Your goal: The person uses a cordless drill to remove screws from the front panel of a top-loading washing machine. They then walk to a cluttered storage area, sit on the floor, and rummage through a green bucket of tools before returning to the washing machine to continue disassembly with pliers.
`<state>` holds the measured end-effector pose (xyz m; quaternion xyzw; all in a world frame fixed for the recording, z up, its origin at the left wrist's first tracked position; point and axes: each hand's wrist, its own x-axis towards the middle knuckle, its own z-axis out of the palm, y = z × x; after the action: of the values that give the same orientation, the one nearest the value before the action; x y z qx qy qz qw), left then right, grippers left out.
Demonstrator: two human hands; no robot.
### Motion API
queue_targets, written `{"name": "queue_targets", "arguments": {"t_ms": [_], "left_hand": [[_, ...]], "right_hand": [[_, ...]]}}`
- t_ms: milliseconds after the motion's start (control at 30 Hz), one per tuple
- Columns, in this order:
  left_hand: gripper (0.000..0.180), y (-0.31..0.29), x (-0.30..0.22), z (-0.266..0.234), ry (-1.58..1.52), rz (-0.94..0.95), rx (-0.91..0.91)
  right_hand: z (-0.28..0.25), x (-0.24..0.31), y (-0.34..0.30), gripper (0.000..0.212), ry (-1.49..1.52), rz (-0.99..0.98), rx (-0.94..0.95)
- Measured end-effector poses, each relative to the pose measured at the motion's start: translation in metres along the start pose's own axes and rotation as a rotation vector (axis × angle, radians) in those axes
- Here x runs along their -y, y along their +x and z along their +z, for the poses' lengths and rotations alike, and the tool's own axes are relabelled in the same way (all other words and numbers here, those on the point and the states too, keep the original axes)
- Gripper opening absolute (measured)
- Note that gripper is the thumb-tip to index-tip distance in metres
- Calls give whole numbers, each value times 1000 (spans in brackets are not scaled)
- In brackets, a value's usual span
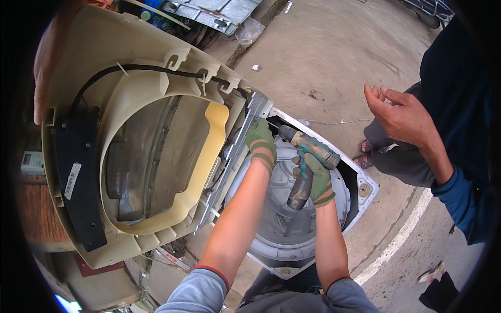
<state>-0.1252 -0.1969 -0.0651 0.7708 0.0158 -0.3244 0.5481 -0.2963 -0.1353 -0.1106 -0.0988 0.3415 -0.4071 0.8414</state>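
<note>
My right hand (317,180), in a green glove with brown bands, grips the handle of a worn teal-and-black cordless drill (319,149). The drill lies over the open tub of a top-loading washing machine (292,242). Its chuck points left toward the frame's far corner. My left hand (261,140), gloved alike, is at that corner beside the metal strip (241,141); its fingers are curled, and what they hold is hidden. To the left, the cream plastic top cover (156,49) stands tilted up, its underside, black cable and large opening showing.
Another person's hand (46,78) is at the cover's far left edge. A second person's raised hand (404,117) and dark sleeve are at the right, close to the washer. A sandaled foot (364,160) stands on the concrete. Metal sheets (219,13) lie behind the cover.
</note>
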Motion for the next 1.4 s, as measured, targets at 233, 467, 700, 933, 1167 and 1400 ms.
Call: {"name": "queue_targets", "arguments": {"t_ms": [233,467,700,933,1167,1400], "left_hand": [[23,24,-4,-1,-322,-297,34],[26,7,3,-1,-363,-398,97],[45,-4,-3,-19,921,445,186],[35,5,-45,-16,2019,988,332],[24,30,-38,3,2294,1203,378],[20,36,-59,4,2410,1362,478]], "right_hand": [[6,6,5,35,-170,-78,-25],[0,13,8,35,-119,15,-28],[-7,8,10,31,-109,26,-39],[-6,0,12,33,-94,40,-46],[-2,0,7,33,1,26,11],[3,-3,2,36,52,-23,63]]}}
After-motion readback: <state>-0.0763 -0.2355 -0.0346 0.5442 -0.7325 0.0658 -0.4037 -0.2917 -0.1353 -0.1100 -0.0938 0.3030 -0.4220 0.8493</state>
